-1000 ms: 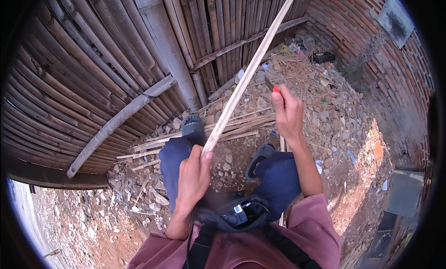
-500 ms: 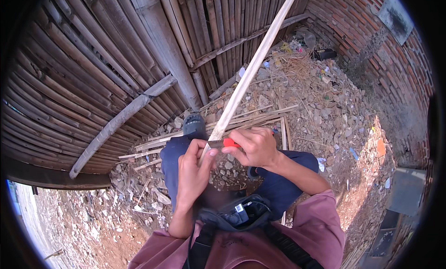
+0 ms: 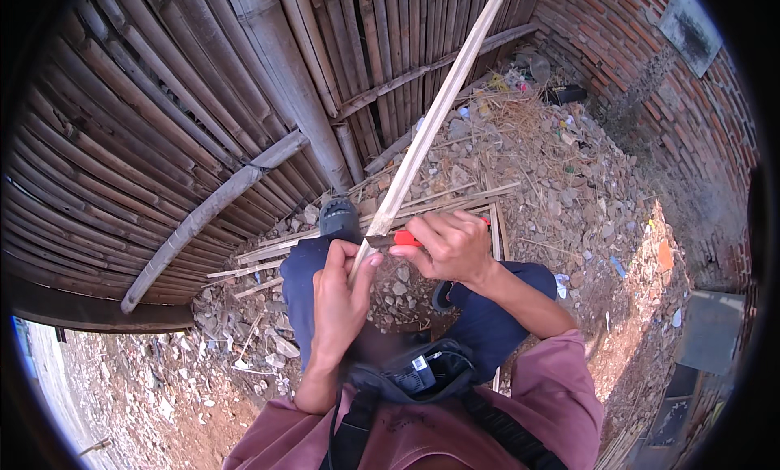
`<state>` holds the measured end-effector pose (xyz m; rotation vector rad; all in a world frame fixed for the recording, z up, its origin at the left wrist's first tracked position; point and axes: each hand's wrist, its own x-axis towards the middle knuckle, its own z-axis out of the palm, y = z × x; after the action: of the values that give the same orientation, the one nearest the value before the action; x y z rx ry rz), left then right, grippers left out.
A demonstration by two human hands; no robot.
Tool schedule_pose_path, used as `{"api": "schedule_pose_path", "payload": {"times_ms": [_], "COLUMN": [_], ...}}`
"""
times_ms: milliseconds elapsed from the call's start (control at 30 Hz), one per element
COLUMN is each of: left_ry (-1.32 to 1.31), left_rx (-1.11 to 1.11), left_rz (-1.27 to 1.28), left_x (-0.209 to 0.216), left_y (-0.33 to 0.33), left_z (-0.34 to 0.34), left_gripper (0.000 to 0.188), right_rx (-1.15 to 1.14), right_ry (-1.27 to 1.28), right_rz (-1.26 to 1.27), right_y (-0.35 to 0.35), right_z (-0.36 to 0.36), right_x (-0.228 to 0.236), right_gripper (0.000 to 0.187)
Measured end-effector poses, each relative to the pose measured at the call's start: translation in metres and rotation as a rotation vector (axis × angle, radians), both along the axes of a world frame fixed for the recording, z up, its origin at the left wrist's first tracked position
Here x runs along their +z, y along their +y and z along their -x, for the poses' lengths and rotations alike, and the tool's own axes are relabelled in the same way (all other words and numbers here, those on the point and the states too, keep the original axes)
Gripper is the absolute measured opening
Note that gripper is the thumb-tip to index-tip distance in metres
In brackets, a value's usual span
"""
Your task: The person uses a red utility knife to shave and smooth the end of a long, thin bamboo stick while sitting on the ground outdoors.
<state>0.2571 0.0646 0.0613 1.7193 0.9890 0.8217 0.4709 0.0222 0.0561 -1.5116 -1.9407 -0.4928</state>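
A long pale strip of split wood or bamboo (image 3: 428,137) slants from near my lap up to the far right. My left hand (image 3: 335,303) is closed round its lower end, thumb and fingers pinching it. In my right hand (image 3: 451,246) is a knife with a red handle (image 3: 405,238), the fingers wrapped round it. Its short dark blade (image 3: 378,242) lies against the strip just above my left thumb. Part of the handle is hidden under my right fingers.
More pale strips (image 3: 447,202) lie on the rubble ground beyond my knees. A wall of bamboo poles (image 3: 292,88) rises at the left and ahead, a brick wall (image 3: 691,121) at the right. An open black pouch (image 3: 414,372) hangs at my waist.
The strip has turned slightly in my left hand, and its far end has shifted a little left. My right hand with the knife has moved slightly to the right.
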Motion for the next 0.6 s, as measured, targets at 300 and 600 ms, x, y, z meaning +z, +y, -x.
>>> {"api": "schedule_pose_path", "payload": {"times_ms": [300,600], "left_ry": [0.056,0.020], "left_rx": [0.030,0.019], "left_rz": [-0.012,0.118], "left_x": [0.005,-0.010], "left_y": [-0.004,-0.004], "left_z": [0.004,0.025], "left_gripper": [0.021,0.022], "right_rx": [-0.086,-0.208], "right_ry": [0.043,0.497], "right_rz": [-0.071,0.009], "right_y": [0.000,0.008], "right_z": [-0.005,-0.061], "right_x": [0.000,0.024], "right_gripper": [0.043,0.041]}}
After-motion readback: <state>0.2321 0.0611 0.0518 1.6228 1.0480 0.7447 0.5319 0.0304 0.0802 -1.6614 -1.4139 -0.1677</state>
